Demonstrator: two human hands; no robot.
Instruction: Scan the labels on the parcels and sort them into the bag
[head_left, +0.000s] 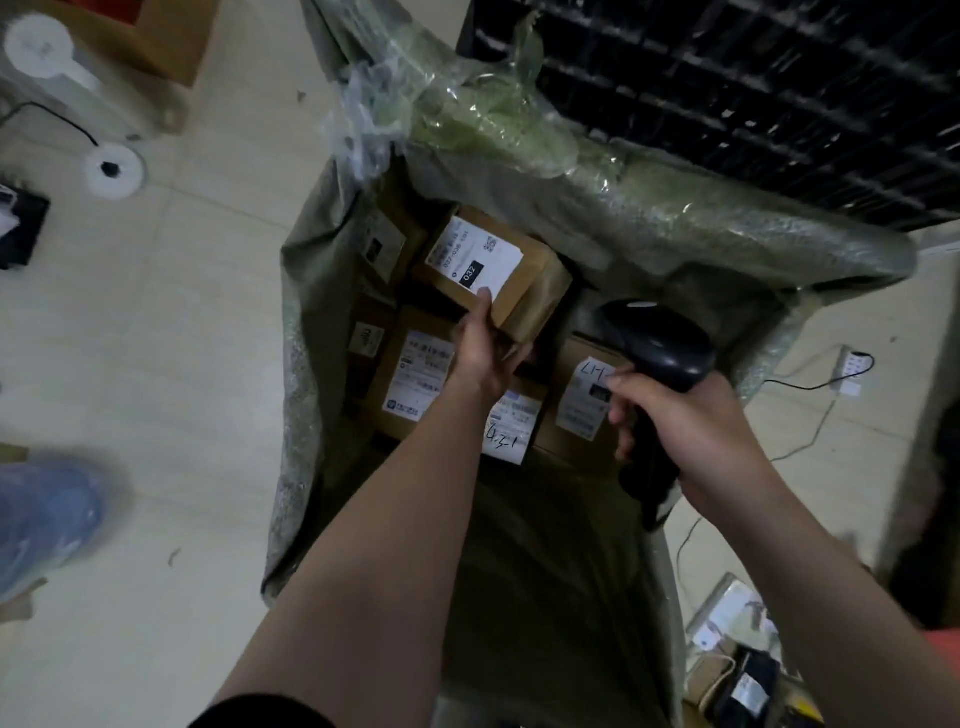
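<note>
A large grey-green woven bag stands open on the floor with several brown parcels inside. My left hand reaches into it and grips a brown cardboard parcel by its near edge, thumb on its white label marked 032. My right hand holds a black barcode scanner by the handle, its head hanging over the bag's right side. Under my hands lie other labelled parcels, one marked 4-3-1 and one with handwriting.
A black slatted crate stands behind the bag. A white power strip and cables lie on the tiled floor at right. More packages sit at lower right. A blurred blue shoe is at left, a cardboard box at upper left.
</note>
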